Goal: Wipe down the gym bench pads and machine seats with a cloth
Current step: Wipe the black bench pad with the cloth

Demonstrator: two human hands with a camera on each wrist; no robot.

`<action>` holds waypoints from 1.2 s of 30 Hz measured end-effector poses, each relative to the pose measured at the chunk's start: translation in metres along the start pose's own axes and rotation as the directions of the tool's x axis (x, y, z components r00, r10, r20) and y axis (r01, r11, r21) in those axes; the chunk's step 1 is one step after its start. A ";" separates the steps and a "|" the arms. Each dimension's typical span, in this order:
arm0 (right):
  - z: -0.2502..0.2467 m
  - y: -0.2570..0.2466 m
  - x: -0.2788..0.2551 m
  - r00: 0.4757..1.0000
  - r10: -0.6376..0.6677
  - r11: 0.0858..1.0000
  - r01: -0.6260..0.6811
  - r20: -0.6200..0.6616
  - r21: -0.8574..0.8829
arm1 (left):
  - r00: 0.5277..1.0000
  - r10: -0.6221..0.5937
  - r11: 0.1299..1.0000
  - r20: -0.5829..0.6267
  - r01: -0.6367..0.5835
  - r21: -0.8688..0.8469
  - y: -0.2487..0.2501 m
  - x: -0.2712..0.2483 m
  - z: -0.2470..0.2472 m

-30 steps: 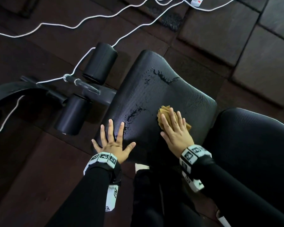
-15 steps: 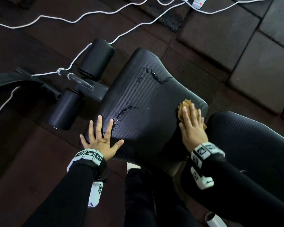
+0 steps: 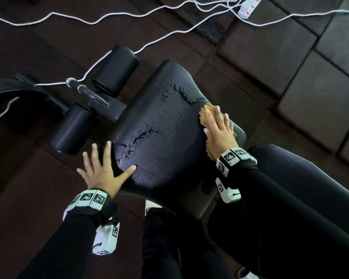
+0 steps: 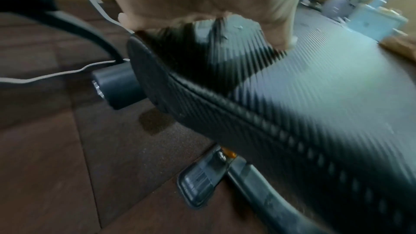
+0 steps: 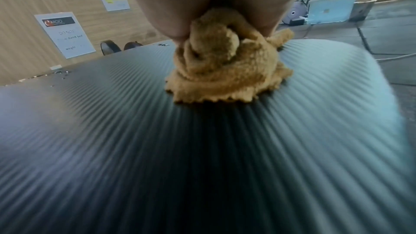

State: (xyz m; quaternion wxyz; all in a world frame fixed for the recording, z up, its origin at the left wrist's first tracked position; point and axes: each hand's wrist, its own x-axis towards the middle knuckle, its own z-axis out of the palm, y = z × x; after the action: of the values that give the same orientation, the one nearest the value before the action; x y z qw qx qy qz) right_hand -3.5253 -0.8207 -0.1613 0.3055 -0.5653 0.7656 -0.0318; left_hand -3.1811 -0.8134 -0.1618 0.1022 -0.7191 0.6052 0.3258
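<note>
Now the right hand (image 3: 220, 135) presses flat, fingers straight and close together, on the bunched tan cloth (image 5: 225, 63) at the right edge of the black seat pad (image 3: 165, 137), while the left hand (image 3: 101, 170) rests fingers spread on the pad's left edge beside wet streaks (image 3: 139, 137).

Wet seat pad (image 3: 169, 141), cloth (image 3: 207, 115) on it

Left hand (image 3: 101, 172) flat with fingers spread, right hand (image 3: 218, 133) flat, pressing down
</note>
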 end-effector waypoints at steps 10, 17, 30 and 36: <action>0.018 0.011 -0.048 0.999 0.033 0.999 -0.033 0.013 -0.006 | 0.974 -0.187 0.970 0.128 0.204 -0.132 0.000 0.011 0.003; 0.003 -0.031 0.037 0.996 0.074 0.997 -0.076 -0.056 -0.024 | 0.970 -0.177 0.964 0.168 0.206 -0.168 -0.002 0.013 0.004; 0.026 -0.107 0.046 0.871 -0.465 0.853 0.489 0.158 -0.183 | 0.966 -0.169 0.965 0.196 0.202 -0.165 0.000 0.010 0.001; 0.009 -0.036 0.003 0.907 -0.375 0.866 0.417 0.193 -0.276 | 0.962 -0.167 0.968 0.217 0.202 -0.148 -0.003 0.014 0.004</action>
State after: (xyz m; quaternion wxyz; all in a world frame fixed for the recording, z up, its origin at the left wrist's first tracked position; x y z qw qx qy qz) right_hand -3.4913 -0.8337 -0.1558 0.2496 -0.7523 0.6063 0.0646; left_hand -3.1792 -0.8219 -0.1733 0.1321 -0.7416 0.4920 0.4365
